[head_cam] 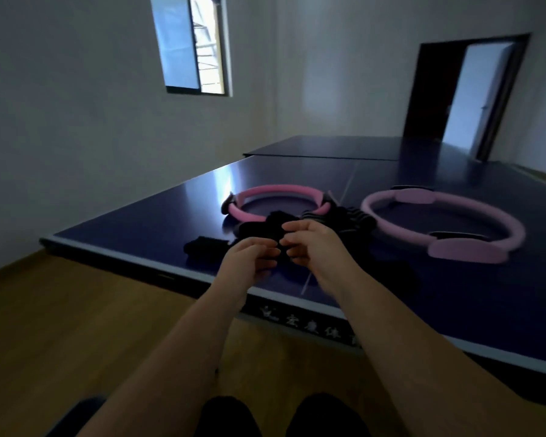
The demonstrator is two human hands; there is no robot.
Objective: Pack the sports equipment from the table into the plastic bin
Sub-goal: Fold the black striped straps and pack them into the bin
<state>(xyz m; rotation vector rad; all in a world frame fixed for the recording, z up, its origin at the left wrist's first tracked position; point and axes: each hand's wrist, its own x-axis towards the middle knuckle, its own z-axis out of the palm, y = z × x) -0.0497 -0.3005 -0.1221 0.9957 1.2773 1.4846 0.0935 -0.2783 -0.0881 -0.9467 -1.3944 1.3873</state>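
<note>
Two pink pilates rings lie on the dark blue table-tennis table [158, 225]: a brighter pink ring [275, 191] at centre left and a paler pink ring [492, 222] with padded grips at the right. Between them lies a heap of black gear [344, 220], part of it striped. My left hand [249, 258] and my right hand [316, 244] meet over the near edge of that heap, fingers curled on a black fabric piece [271, 230]. Another black piece [205, 246] lies just left of my hands. No plastic bin is in view.
The table's near edge [297, 305] carries white lettering. Wooden floor [76, 326] spreads to the left and below. A window [196, 45] is on the far wall and an open door [473, 96] at the back right. My dark shoes [227, 417] show at the bottom.
</note>
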